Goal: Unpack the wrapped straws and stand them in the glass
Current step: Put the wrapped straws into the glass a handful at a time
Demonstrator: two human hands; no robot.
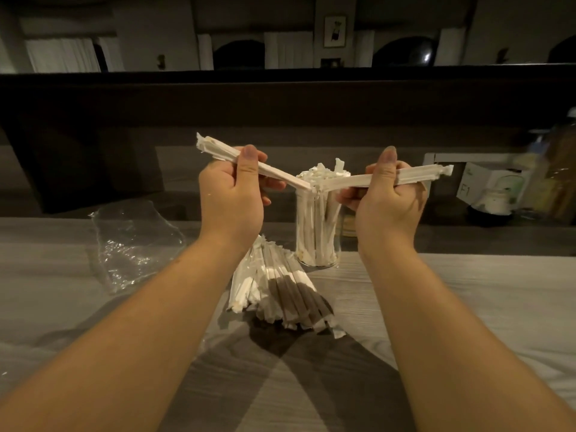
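Both hands were raised above the table (pixel 467 291), each gripping one end section of a small bundle of wrapped straws (pixel 314 183). On the left hand (pixel 232 194), the fingers were curled round the bundle and the thumb was pressed along its top; the right hand (pixel 386 194) held its section the same way.

The bundle was white and paper-wrapped, with flat creased sleeves and frayed, torn paper at both outer ends. It was bent into a shallow V. The left section ran from its upper-left tip down to the right; the right section ran from the bend out to the right, rising slightly. The bend, the lowest point, lay between the hands, directly in front of the rim of the glass (pixel 318 244). Whether it touched the rim could not be determined from this view.

The glass was clear and stood upright on the table. It was packed with white straws standing roughly vertical, their ragged tops projecting above the rim.

A fanned heap of wrapped straws (pixel 280 291) lay flat on the table just in front of the glass, long axes running toward and away from the person. Crumpled clear plastic film (pixel 131 244) lay to the left.
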